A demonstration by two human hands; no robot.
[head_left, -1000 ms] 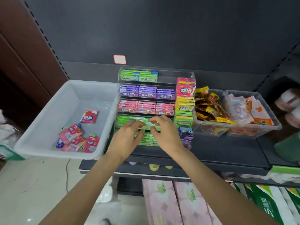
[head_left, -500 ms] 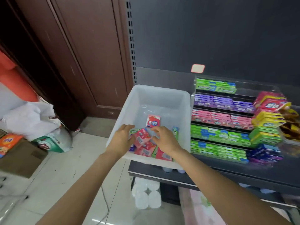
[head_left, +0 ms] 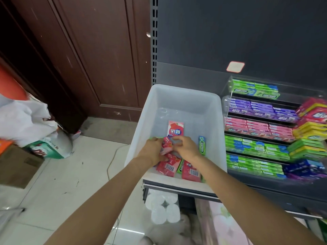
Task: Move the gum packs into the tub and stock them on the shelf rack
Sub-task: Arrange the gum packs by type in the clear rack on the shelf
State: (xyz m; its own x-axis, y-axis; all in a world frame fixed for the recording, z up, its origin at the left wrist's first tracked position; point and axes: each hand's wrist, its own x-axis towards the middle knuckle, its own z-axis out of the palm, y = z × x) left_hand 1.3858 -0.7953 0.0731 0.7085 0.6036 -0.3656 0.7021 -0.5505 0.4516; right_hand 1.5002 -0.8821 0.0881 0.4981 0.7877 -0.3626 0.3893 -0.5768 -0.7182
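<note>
A white plastic tub (head_left: 184, 98) sits on the shelf left of the clear gum rack (head_left: 254, 131). Inside it lie several pink gum packs (head_left: 167, 167) and green Doublemint packs (head_left: 202, 145); one pink pack (head_left: 175, 129) lies alone farther back. Both hands are down in the tub's near end. My left hand (head_left: 152, 150) grips a pink pack (head_left: 166, 144) from the left. My right hand (head_left: 185, 146) pinches the same pile from the right, fingertips on a pack between the hands. The rack holds rows of green, purple and pink packs.
Stacked red, yellow and green gum boxes (head_left: 311, 131) stand right of the rack. A brown wooden door (head_left: 79, 50) is behind on the left. White bags (head_left: 23, 117) and a cardboard box (head_left: 16, 165) sit on the tiled floor. Paper rolls (head_left: 162, 206) lie under the shelf.
Both hands left the green row on the rack, swung left into the tub and closed on the pink packs there. The view turned left with them.
</note>
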